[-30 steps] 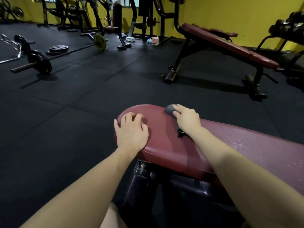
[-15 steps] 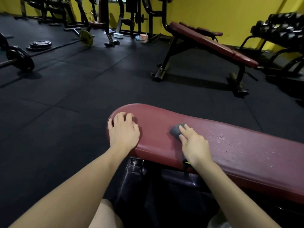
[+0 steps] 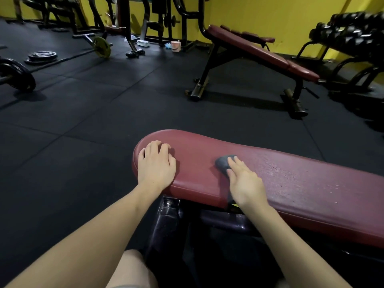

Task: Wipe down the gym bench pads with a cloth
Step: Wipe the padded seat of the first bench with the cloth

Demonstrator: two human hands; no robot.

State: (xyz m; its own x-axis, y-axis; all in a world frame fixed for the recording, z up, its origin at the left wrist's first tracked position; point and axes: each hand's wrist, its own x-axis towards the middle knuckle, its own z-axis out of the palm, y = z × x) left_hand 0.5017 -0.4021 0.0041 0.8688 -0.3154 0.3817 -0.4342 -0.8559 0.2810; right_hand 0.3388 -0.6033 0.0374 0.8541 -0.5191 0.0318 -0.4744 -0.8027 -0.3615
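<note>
Bench pad (image 3: 291,183) runs bare to the right of the right hand (image 3: 246,183); leftward, only a short strip of pad lies between the cloth (image 3: 223,163) and the left hand (image 3: 155,165) planted at the rounded end. Beyond the pad, open floor mat (image 3: 104,121) reaches to the incline bench (image 3: 259,50), barbell (image 3: 16,77) and plates (image 3: 41,57).

The bench (image 3: 291,183) runs across in front of the person, its rounded end to the left. The left hand (image 3: 155,167) rests on that end; the right hand (image 3: 245,183) lies to its right, fingers on the cloth (image 3: 222,163). Behind, across the floor (image 3: 83,132), stands an incline bench (image 3: 259,53), a dumbbell rack (image 3: 353,38) to its right, and weight plates (image 3: 41,57) far left.
</note>
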